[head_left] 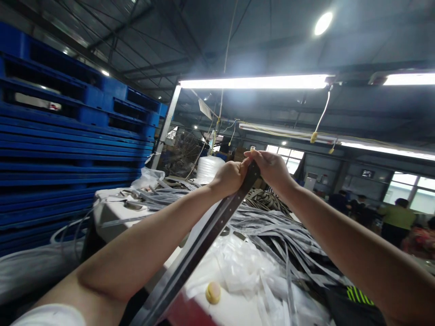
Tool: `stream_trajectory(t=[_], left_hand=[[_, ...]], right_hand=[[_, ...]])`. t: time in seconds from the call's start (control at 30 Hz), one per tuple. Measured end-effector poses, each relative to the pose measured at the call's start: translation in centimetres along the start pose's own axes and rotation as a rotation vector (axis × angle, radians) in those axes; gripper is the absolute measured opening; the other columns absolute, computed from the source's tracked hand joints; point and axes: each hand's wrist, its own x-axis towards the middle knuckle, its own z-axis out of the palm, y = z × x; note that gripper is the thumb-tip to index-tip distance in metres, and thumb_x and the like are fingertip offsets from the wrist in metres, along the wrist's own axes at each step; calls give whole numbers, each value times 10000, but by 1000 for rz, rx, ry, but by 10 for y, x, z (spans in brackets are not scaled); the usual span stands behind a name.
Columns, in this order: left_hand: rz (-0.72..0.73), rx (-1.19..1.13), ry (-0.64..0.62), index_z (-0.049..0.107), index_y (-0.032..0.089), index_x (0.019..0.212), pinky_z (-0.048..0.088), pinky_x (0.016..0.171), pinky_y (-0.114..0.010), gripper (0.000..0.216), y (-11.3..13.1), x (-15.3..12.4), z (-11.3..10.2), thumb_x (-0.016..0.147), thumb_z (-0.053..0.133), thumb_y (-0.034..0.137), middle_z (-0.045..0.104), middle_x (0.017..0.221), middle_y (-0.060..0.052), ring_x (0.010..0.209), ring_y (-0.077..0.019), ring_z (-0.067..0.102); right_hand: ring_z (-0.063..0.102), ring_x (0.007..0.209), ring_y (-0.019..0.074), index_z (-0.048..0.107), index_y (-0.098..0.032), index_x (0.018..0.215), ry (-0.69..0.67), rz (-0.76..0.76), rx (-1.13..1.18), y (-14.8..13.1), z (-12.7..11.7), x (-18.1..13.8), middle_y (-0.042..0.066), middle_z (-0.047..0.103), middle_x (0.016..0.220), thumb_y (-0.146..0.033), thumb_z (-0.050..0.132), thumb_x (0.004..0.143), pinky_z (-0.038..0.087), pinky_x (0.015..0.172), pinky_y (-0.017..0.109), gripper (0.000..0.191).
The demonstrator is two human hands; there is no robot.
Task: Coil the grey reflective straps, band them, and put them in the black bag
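Observation:
A long dark belt (217,224) with a row of small holes hangs slanting down from my raised hands toward the lower left. My left hand (228,178) is closed around the belt near its upper end. My right hand (273,166) pinches the very end, its fingers meeting those of the left. A small pale bit (253,148) shows at the right fingertips, too small to name. Plastic-sleeved grey belts (272,226) lie heaped on the table below and behind my hands.
Crumpled clear plastic bags (238,262) and a round yellow object (213,293) lie on the white table (204,312). Blue pallets (68,136) are stacked at the left. A white roll (210,169) stands behind. Lit tubes (254,82) hang overhead. Other people (397,219) are at far right.

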Motion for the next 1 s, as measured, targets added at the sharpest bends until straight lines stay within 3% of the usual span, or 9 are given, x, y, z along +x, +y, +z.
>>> stream_trajectory(t=[0.2, 0.37, 0.43, 0.53, 0.6, 0.7, 0.77, 0.87, 1.0], left_hand=[[-47, 11, -47, 648, 153, 535, 394, 428, -208, 655, -14, -23, 21, 997, 242, 377, 574, 384, -14, 391, -125, 569], [-109, 10, -167, 653, 163, 511, 453, 575, -217, 667, -50, -66, 56, 1005, 234, 327, 689, 531, -35, 564, -138, 662], [-116, 60, -219, 662, 167, 534, 452, 599, -227, 680, -68, -86, 65, 1013, 206, 327, 682, 522, -32, 593, -148, 673], [-174, 312, -195, 692, 157, 643, 441, 621, -260, 608, -112, -130, 64, 1007, 261, 383, 682, 546, -56, 664, -193, 693], [-299, 540, -111, 702, 142, 736, 442, 656, -285, 535, -148, -175, 50, 995, 310, 398, 710, 635, -91, 738, -227, 700], [-626, 648, -100, 688, 161, 781, 447, 663, -276, 500, -190, -255, 10, 995, 292, 378, 701, 609, -71, 708, -213, 693], [-733, 680, -94, 661, 176, 706, 448, 618, -269, 536, -203, -306, -25, 994, 248, 359, 676, 537, -53, 599, -194, 672], [-849, 726, -62, 642, 191, 684, 454, 587, -288, 537, -200, -365, -72, 980, 234, 375, 691, 549, -55, 535, -200, 653], [-977, 694, -79, 634, 210, 641, 481, 600, -300, 498, -174, -409, -107, 958, 293, 387, 733, 619, -56, 584, -214, 682]], right_hand=[[465, 440, 105, 695, -140, 941, -74, 132, 106, 28, 22, -42, -24, 557, 520, -677, 493, 837, 369, 437, 220, 584], [515, 550, 143, 689, -139, 927, -394, 203, 110, 74, 27, -87, -9, 545, 530, -707, 394, 873, 438, 565, 257, 643], [574, 649, 168, 683, -160, 961, -432, 226, 115, 87, 28, -115, 14, 609, 622, -708, 386, 877, 474, 652, 282, 629], [630, 869, 196, 662, -202, 1038, -313, 316, 112, 92, 44, -180, 52, 686, 915, -637, 418, 906, 492, 774, 308, 516], [632, 933, 201, 673, -203, 1004, -347, 400, 87, 81, 70, -240, 63, 689, 1001, -526, 428, 946, 486, 819, 314, 409], [649, 854, 182, 701, -192, 841, -723, 545, 250, 61, 124, -332, 52, 710, 897, -373, 497, 937, 495, 820, 293, 289], [651, 897, 190, 709, -187, 833, -810, 614, 299, 59, 158, -375, 67, 715, 954, -320, 530, 916, 491, 868, 309, 238], [656, 881, 205, 711, -191, 880, -884, 718, 325, 75, 192, -399, 66, 721, 923, -319, 537, 903, 502, 851, 340, 216], [658, 863, 213, 703, -198, 889, -985, 740, 391, 90, 212, -385, 67, 715, 914, -355, 530, 900, 517, 812, 346, 234]])
